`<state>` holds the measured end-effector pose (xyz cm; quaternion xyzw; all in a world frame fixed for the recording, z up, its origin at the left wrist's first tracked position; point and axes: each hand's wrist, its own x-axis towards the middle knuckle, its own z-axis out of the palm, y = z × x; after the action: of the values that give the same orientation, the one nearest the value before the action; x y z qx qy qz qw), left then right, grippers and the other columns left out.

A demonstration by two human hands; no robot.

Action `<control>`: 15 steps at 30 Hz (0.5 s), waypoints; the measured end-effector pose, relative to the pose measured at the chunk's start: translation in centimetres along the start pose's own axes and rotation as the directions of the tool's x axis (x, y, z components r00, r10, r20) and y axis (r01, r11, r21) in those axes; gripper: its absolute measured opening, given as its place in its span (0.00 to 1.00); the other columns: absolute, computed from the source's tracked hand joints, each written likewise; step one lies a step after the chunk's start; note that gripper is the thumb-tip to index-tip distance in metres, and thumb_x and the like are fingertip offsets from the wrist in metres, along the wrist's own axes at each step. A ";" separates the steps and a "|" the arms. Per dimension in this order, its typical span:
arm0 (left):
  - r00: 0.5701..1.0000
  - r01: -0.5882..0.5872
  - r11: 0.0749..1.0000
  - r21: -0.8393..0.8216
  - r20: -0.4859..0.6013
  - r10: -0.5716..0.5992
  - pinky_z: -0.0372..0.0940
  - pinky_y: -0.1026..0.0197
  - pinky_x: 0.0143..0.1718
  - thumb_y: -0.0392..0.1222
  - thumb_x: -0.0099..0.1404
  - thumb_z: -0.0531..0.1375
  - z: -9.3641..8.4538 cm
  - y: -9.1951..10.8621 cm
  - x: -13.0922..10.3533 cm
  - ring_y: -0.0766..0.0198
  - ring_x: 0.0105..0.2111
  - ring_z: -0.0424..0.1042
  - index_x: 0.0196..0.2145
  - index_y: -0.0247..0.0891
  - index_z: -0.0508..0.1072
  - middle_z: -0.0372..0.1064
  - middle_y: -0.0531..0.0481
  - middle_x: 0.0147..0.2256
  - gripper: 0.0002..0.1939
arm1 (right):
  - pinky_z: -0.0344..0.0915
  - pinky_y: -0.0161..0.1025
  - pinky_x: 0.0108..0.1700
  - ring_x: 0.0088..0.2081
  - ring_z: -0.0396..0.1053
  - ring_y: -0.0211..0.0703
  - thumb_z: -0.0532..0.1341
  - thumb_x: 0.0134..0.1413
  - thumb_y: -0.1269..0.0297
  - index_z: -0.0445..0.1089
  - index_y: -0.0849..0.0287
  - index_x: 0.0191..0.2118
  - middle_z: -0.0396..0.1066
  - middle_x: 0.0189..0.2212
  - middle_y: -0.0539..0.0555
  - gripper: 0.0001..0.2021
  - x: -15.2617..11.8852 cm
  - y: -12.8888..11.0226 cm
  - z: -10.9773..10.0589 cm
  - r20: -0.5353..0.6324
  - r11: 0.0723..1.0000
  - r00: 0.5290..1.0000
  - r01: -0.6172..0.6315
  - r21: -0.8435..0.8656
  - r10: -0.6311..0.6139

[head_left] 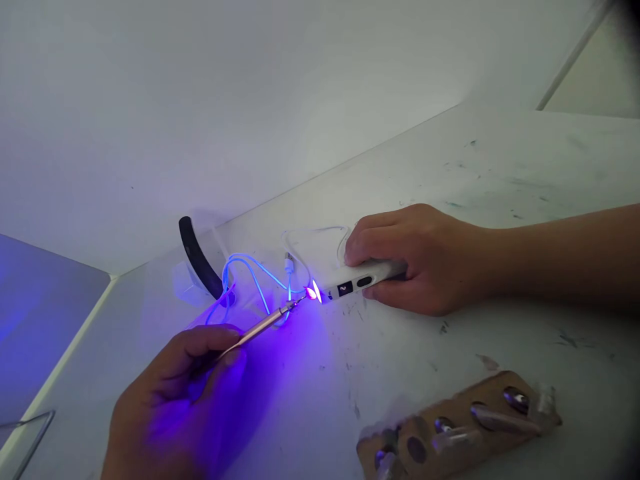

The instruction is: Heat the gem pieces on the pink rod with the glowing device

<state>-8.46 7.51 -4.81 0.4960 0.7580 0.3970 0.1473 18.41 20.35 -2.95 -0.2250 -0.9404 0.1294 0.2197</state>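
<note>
My left hand (185, 393) pinches a thin rose-gold metal tool (263, 327) between thumb and fingers, its tip pointing up and right. At that tip a small piece (311, 293) glows pink in violet light. My right hand (420, 260) is wrapped round a white pen-shaped lamp (333, 283) lying near the surface, with a small dark display and a black button on its side. The lamp's lit end is right beside the glowing piece; whether they touch, I cannot tell.
White cable loops (250, 263) with a plug (289, 263) lie behind the tool. A curved black bar (200, 257) stands at the back left. At the lower right is a brown holder (450, 427) with several shiny pieces. A white wall (225, 100) rises behind.
</note>
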 end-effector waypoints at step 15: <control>1.000 -0.011 0.998 -0.054 0.028 0.012 0.67 0.71 0.24 0.45 0.48 0.64 0.0 0.2 0.1 0.66 0.25 0.72 0.31 0.41 0.72 0.74 0.53 0.29 0.11 | 0.61 0.38 0.34 0.33 0.67 0.42 0.58 0.46 0.68 0.66 0.59 0.36 0.70 0.34 0.54 0.08 0.0 -0.1 -0.1 0.029 1.000 0.999 -0.022 -0.007 0.022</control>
<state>-8.34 7.63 -4.62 0.5019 0.7420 0.4111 0.1690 18.44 20.29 -2.82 -0.2339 -0.9414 0.1322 0.2038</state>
